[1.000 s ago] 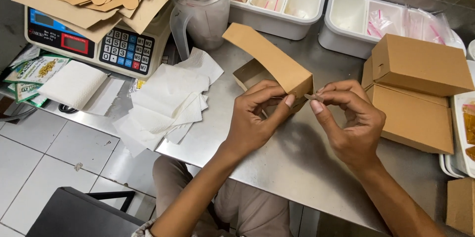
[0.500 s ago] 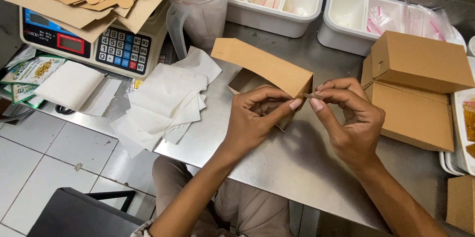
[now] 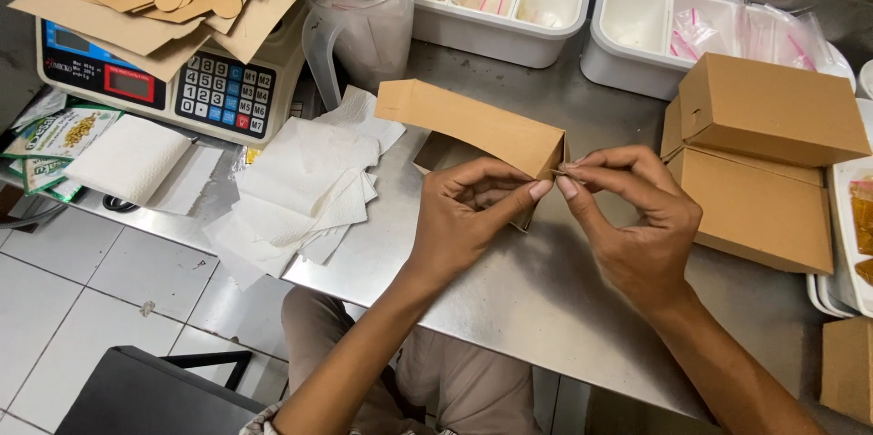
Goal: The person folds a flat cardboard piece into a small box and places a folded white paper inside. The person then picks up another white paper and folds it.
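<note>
1. Keep the left hand [image 3: 468,217] and the right hand [image 3: 627,217] close at centre frame, fingertips pinched together on the corner flap of the open brown cardboard box [image 3: 473,130].
2. Press the flap edge straight along its fold, not twisted.
3. Hold the box steady on the steel table [image 3: 509,308], lid tilted toward upper left.
4. Avoid pushing into the white paper sheets [image 3: 291,190] at left or the closed boxes [image 3: 764,153] at right.
</note>
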